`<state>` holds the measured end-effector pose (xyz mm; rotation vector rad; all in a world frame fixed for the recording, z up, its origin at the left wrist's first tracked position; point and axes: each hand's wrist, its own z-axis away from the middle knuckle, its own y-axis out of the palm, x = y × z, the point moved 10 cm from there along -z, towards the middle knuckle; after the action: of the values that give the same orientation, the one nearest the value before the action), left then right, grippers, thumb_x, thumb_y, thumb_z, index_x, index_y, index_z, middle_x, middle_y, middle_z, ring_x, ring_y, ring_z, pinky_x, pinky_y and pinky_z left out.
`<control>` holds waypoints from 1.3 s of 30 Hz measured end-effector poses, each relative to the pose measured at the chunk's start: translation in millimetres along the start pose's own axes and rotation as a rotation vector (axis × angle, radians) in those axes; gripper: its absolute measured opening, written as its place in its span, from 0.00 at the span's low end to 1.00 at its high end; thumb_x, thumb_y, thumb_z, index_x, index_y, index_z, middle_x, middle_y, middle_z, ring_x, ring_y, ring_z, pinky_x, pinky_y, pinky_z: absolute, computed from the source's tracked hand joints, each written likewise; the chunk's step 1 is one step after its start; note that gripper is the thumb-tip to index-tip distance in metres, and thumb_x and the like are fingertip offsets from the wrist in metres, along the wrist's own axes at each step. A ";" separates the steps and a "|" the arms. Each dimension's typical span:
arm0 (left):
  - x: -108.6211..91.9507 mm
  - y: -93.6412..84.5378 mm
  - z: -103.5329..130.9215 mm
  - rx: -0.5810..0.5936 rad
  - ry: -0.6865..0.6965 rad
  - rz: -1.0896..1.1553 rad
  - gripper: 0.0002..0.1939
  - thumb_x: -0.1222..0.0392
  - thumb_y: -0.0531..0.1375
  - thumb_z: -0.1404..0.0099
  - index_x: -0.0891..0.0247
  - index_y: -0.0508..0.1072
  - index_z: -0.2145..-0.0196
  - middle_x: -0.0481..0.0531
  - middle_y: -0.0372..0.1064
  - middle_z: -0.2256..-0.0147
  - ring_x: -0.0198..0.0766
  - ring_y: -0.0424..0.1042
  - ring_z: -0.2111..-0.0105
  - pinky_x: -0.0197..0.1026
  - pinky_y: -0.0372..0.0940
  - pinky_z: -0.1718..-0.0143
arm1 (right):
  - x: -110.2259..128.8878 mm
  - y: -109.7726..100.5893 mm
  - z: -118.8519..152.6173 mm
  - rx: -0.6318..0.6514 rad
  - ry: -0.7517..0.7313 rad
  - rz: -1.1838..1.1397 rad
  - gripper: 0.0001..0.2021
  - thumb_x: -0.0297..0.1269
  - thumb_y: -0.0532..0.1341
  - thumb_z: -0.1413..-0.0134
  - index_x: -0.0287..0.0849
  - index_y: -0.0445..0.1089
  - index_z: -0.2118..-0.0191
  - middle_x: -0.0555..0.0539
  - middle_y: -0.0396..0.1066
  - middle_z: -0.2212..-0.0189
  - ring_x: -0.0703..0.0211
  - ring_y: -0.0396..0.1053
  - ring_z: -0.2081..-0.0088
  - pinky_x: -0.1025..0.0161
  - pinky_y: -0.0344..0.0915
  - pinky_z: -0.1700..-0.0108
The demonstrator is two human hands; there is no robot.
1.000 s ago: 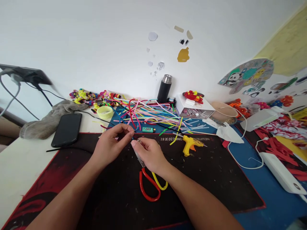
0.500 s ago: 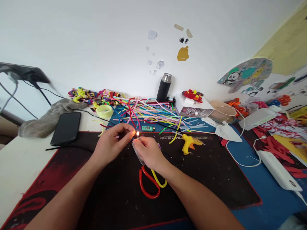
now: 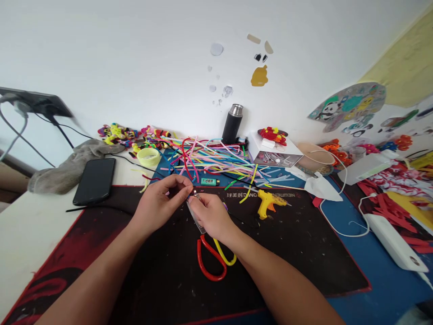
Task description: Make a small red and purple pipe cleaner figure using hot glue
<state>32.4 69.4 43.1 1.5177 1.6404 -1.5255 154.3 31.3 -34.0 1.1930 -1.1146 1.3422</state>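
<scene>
Half a second ago a bright yellow flame stood between the two hands, but now I see just a tiny white glint (image 3: pixel 195 192), near the blade end of the scissors (image 3: pixel 201 229). The right hand (image 3: pixel 214 216) is curled around what looks like a lighter (image 3: pixel 197 196), mostly hidden, above the scissors' blades. The left hand (image 3: pixel 164 198) pinches a tiny blue bit (image 3: pixel 189 197), too small to name, just beyond those blades. The scissors lie on the black mat (image 3: pixel 294 248), same as before.
</scene>
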 end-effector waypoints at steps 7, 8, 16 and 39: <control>-2.0 0.5 -0.8 0.007 0.000 -0.007 0.13 0.47 0.64 0.28 0.58 0.80 0.64 0.47 0.78 0.71 0.40 0.73 0.72 0.39 0.67 0.67 | 1.6 1.9 0.2 0.017 -0.002 -0.004 0.25 0.55 0.62 0.34 0.49 0.54 0.76 0.59 0.47 0.82 0.65 0.46 0.79 0.61 0.41 0.74; -2.4 0.3 -0.9 0.006 0.003 -0.008 0.13 0.47 0.64 0.28 0.58 0.80 0.64 0.47 0.78 0.71 0.39 0.73 0.72 0.39 0.67 0.67 | 1.4 2.2 0.3 0.019 -0.001 -0.008 0.25 0.55 0.62 0.34 0.49 0.54 0.76 0.59 0.47 0.82 0.65 0.46 0.79 0.61 0.41 0.74; -2.7 1.0 -0.4 0.006 -0.004 -0.004 0.12 0.47 0.65 0.29 0.58 0.80 0.64 0.47 0.78 0.71 0.39 0.73 0.72 0.39 0.68 0.67 | -1.9 -5.1 -2.0 -0.008 0.032 -0.032 0.27 0.60 0.65 0.35 0.49 0.54 0.75 0.59 0.47 0.82 0.65 0.45 0.79 0.62 0.41 0.74; -4.0 2.8 -0.5 0.008 0.032 0.030 0.10 0.51 0.65 0.29 0.58 0.80 0.64 0.46 0.77 0.72 0.39 0.75 0.72 0.38 0.68 0.68 | -8.6 0.8 -1.9 0.025 0.091 -0.129 0.28 0.62 0.68 0.38 0.49 0.56 0.74 0.61 0.47 0.82 0.67 0.43 0.80 0.64 0.40 0.76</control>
<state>36.2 67.7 45.6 1.5715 1.6240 -1.5013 153.6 32.3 -42.7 1.1894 -0.9430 1.3019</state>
